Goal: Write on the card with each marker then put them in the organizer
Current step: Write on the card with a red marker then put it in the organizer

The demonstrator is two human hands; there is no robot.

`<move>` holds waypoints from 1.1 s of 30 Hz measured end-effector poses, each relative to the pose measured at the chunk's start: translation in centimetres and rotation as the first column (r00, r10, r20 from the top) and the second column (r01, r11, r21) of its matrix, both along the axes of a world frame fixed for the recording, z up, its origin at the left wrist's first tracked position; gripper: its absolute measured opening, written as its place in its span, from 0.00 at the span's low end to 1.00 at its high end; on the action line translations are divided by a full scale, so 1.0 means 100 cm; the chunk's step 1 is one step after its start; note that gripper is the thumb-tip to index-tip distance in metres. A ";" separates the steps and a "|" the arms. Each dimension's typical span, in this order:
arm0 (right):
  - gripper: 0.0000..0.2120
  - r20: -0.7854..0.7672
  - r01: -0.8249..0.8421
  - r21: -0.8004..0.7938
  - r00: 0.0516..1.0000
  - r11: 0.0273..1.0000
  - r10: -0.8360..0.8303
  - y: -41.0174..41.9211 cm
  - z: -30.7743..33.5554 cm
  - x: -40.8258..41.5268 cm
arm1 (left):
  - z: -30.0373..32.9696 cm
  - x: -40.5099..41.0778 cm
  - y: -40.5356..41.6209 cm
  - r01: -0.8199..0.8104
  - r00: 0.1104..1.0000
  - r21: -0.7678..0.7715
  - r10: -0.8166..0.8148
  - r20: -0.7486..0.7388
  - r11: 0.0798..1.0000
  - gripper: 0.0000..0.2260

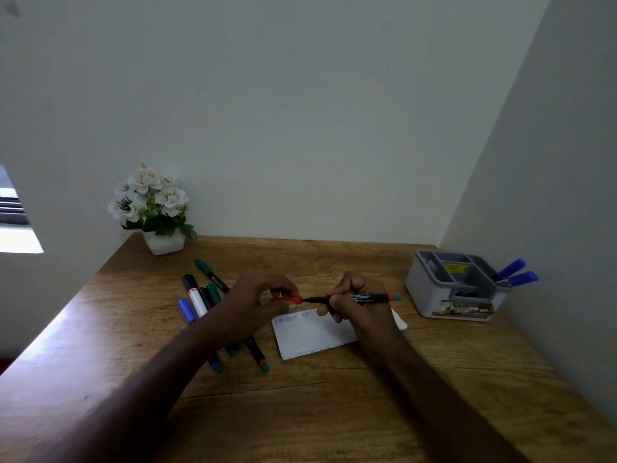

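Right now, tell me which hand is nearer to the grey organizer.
Right. The right hand, holding the marker over the card, is just left of the organizer. The left hand, pinching the red cap, is farther left, over the loose markers.

- The scene is dim overall, with a grey-green cast over the plain white walls (300,111).
- Light enters from a bright opening (16,237) at the left edge, blown out to white.
- It leaves a pale glare along the left edge of the wooden table (63,332).
- Both forearms read as dark, with little detail.
- The picture is soft; the blue writing on the white paper card (310,335) is smeared.
- Wide-angle distortion slants the side walls inward.
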State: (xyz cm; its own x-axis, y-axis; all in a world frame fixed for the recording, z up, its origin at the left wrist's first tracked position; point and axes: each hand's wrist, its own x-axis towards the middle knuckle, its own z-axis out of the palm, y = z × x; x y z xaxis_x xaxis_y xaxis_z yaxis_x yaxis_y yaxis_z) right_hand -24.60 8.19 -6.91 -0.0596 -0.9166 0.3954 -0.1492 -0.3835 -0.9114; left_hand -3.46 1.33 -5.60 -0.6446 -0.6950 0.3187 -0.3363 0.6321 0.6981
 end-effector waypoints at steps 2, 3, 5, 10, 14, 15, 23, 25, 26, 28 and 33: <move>0.06 -0.039 0.004 0.010 0.999 1.000 -0.004 0.000 -0.001 0.001 | 0.001 -0.002 0.002 0.016 1.000 0.007 -0.016 -0.008 1.000 0.06; 0.05 -0.048 0.000 0.017 0.999 1.000 0.001 0.000 -0.001 0.001 | 0.001 -0.003 0.003 0.026 1.000 0.009 -0.026 -0.001 1.000 0.06; 0.04 -0.040 -0.018 0.030 0.999 0.999 0.019 0.000 0.000 0.002 | 0.000 -0.004 0.003 0.043 0.999 0.007 -0.043 0.016 0.999 0.05; 0.06 -0.091 -0.029 0.068 0.995 0.997 0.035 0.001 0.001 0.003 | 0.000 -0.007 0.005 0.059 0.998 0.004 -0.059 0.000 0.998 0.05; 0.08 -0.166 -0.007 0.097 0.986 0.995 0.023 0.003 -0.001 0.005 | 0.002 -0.011 0.011 0.090 0.995 0.007 -0.090 -0.030 0.996 0.05; 0.08 -0.166 -0.011 0.101 0.986 0.995 0.028 0.003 0.000 0.005 | 0.002 -0.011 0.012 0.089 0.995 0.015 -0.089 -0.041 0.996 0.05; 0.08 -0.086 -0.088 0.115 0.991 0.989 0.098 0.003 0.002 0.010 | 0.004 -0.007 0.011 0.076 0.995 0.112 -0.068 -0.072 0.991 0.03; 0.08 -0.096 -0.096 0.113 0.990 0.989 0.107 0.003 0.002 0.012 | 0.003 -0.005 0.010 0.098 0.994 0.097 -0.093 -0.060 0.990 0.03; 0.07 -0.091 -0.098 0.116 0.990 0.988 0.109 0.003 0.003 0.013 | 0.002 -0.005 0.011 0.101 0.993 0.109 -0.094 -0.067 0.989 0.03; 0.05 -0.045 -0.076 0.118 0.996 0.990 0.082 0.003 0.004 0.016 | 0.003 -0.006 0.012 0.072 0.994 0.148 -0.058 -0.097 0.986 0.03; 0.23 -0.098 0.052 0.038 0.994 0.998 -0.048 0.005 0.004 0.017 | 0.008 -0.022 0.021 0.052 0.897 0.437 0.150 -0.416 0.898 0.05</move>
State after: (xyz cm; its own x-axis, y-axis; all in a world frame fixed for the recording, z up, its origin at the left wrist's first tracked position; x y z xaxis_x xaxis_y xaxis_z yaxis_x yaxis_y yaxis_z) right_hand -22.92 8.67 -6.52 -0.0687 -0.9289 0.3639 -0.2555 -0.3362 -0.9064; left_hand -5.70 3.45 -4.84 -0.4744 -0.8528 0.2183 0.0381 0.2279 0.9729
